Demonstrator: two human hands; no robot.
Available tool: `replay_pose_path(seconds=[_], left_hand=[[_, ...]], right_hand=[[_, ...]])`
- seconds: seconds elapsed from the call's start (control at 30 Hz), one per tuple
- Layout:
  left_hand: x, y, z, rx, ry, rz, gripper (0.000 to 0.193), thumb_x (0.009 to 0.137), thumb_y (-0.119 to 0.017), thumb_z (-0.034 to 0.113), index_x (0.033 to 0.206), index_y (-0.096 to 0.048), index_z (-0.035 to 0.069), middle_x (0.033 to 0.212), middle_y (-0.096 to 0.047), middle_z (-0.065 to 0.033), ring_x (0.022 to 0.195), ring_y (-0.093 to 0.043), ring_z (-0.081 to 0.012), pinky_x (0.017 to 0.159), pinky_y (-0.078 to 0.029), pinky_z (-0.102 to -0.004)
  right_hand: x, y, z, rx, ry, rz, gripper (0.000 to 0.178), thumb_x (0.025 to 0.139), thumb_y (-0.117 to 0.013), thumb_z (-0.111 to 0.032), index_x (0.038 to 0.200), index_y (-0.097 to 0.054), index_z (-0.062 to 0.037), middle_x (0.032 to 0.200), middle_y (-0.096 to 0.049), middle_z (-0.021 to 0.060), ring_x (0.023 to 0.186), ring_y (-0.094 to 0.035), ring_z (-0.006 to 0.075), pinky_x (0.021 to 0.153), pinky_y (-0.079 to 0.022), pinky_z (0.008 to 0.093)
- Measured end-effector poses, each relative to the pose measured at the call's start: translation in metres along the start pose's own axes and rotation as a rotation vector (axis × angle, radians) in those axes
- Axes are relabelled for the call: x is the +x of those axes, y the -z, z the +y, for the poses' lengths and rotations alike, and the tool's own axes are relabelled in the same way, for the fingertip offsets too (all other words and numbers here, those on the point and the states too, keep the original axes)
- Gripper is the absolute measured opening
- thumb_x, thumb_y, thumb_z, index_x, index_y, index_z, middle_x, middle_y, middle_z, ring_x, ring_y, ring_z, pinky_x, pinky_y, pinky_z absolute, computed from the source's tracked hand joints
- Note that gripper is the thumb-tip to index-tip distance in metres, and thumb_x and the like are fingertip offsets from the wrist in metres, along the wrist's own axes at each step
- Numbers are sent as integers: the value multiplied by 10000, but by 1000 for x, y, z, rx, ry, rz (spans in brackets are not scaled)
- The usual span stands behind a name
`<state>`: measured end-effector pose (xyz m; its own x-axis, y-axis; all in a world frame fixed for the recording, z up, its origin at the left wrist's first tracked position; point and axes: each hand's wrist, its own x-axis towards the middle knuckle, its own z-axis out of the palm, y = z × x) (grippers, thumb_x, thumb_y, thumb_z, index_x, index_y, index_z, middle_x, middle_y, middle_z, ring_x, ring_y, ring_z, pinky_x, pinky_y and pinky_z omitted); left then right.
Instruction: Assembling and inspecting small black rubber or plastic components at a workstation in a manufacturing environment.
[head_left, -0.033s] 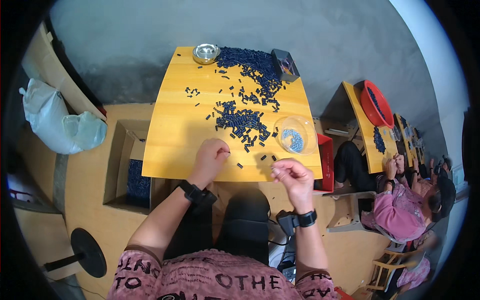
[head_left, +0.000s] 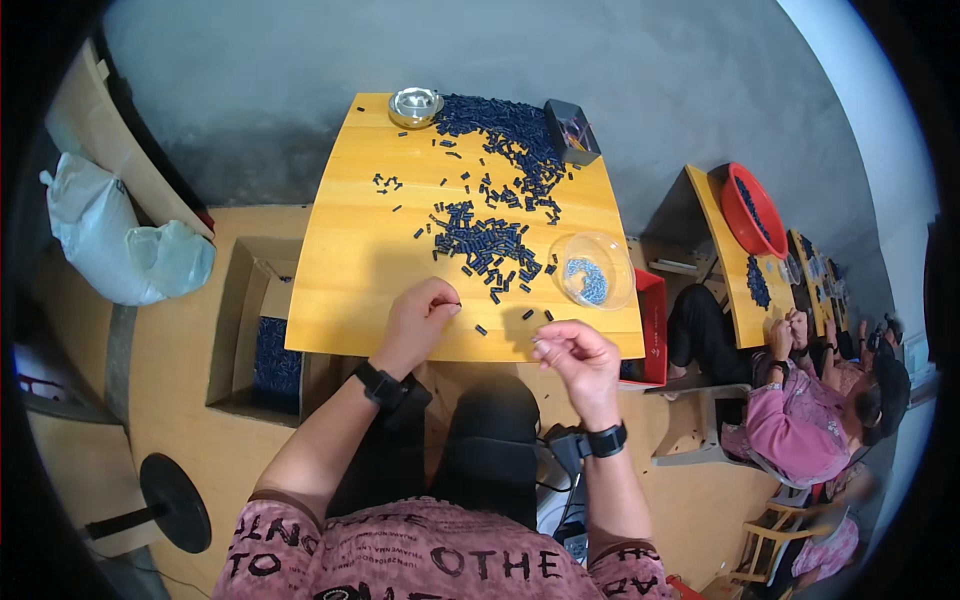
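Note:
My left hand [head_left: 422,312] is closed in a pinch above the table's near part, with the dark tip of a small piece [head_left: 458,305] showing at its fingertips. To its right, at the near edge, my right hand [head_left: 578,358] pinches a tiny pale piece [head_left: 536,341] between thumb and forefinger. The hands are apart. Just beyond them lies a loose heap of small dark blue cylindrical pieces [head_left: 485,243], with a few strays close to my fingers. A clear round bowl [head_left: 622,262] beyond my right hand holds small silvery bits [head_left: 588,283].
A larger dark heap [head_left: 500,115] lies at the table's far side, between a metal bowl [head_left: 415,106] and a black box [head_left: 572,130]. An open carton [head_left: 230,345] stands left, a red bin [head_left: 652,330] right. Another person [head_left: 790,420] sits at a table farther right.
My right hand has shifted slightly left, its fingertips nearer my left hand. The left hand has barely moved and keeps its pinch.

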<state>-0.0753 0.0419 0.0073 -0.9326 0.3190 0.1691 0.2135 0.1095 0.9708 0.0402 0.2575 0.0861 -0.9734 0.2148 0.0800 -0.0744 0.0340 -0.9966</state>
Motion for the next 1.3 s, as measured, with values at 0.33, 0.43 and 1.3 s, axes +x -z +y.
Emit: replay_pose_path(seconds=[0.33,0.43,1.3], left_hand=[[-68,22,58,-705,219,-246,100,921,-585,-17,1017,-614,-10,894,-661,-89,775,-658,-149,725,-557,-285],[-78,23,60,-721,211,-275,108,925,-585,-13,1027,-619,-7,901,-664,-89,774,-657,-149,726,-556,-285],[-95,27,70,-556,136,-191,58,913,-590,-24,943,-639,-28,799,-664,-73,699,-647,-124,656,-547,-253]], right_hand=[[-26,-65,-27,-75,53,-33,195,836,-699,74,1011,-640,13,923,-693,46,820,-651,88,752,-525,222],[-33,-70,-35,-258,141,-59,192,843,-688,67,1014,-623,10,927,-692,53,818,-655,96,750,-530,234],[-49,-90,-51,-713,364,-106,131,775,-715,47,839,-626,-25,785,-672,115,690,-667,262,600,-522,328]])
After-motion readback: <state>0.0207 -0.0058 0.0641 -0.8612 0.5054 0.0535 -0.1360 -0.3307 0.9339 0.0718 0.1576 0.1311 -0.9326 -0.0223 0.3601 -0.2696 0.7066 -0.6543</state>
